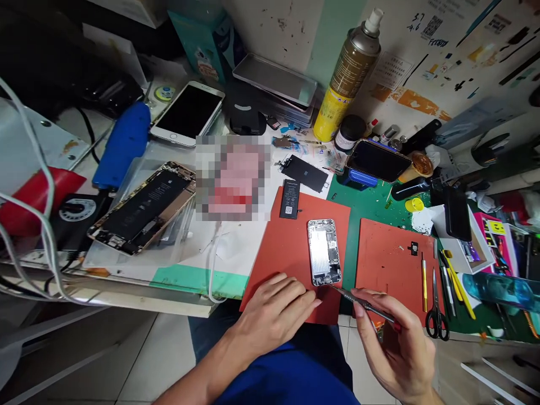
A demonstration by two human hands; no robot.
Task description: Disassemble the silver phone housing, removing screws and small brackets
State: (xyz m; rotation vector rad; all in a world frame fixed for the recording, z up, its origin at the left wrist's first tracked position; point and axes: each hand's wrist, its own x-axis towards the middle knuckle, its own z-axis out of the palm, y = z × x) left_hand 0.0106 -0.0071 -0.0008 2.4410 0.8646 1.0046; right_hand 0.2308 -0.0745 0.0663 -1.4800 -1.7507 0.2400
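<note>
An opened phone housing (324,253) with a bare silvery battery bay lies on the left red mat (261,247). My left hand (278,309) rests palm down on that mat's front edge, fingers outstretched and holding nothing visible. In my right hand (396,343), closed between thumb and fingers, is a slim pen-like tool (363,302) with a grey handle; its exact kind is unclear. The thin tip reaches the bottom end of the housing. Behind the housing lies a black phone battery (290,198). A black phone screen part (307,172) lies beyond it.
At left lies another opened phone (143,207), with a white phone (188,113) behind it. Scissors (437,320) and yellow tweezers (458,281) lie right of a second red mat (392,264). A spray can (348,79) stands at the back.
</note>
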